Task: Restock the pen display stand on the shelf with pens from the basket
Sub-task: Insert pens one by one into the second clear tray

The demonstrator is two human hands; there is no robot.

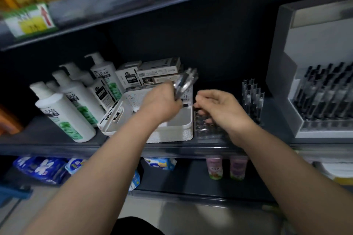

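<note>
Left hand: fingers curled round a bundle of pens, motion-blurred, tips pointing up and away. Directly under this hand sits the white basket, resting on the shelf; one dark pen lies in it just beside the knuckles.

Right hand: close to the left hand, not touching it, fingers curled downward. Too blurred to tell whether it pinches anything. Beneath it is the clear pen display stand, front holes showing. Upright pens stand just beyond the right hand's far side.

Left of the left hand: white shampoo bottles. Behind it: stacked pen boxes. Well right of the right hand: grey display unit holding black pens.
</note>
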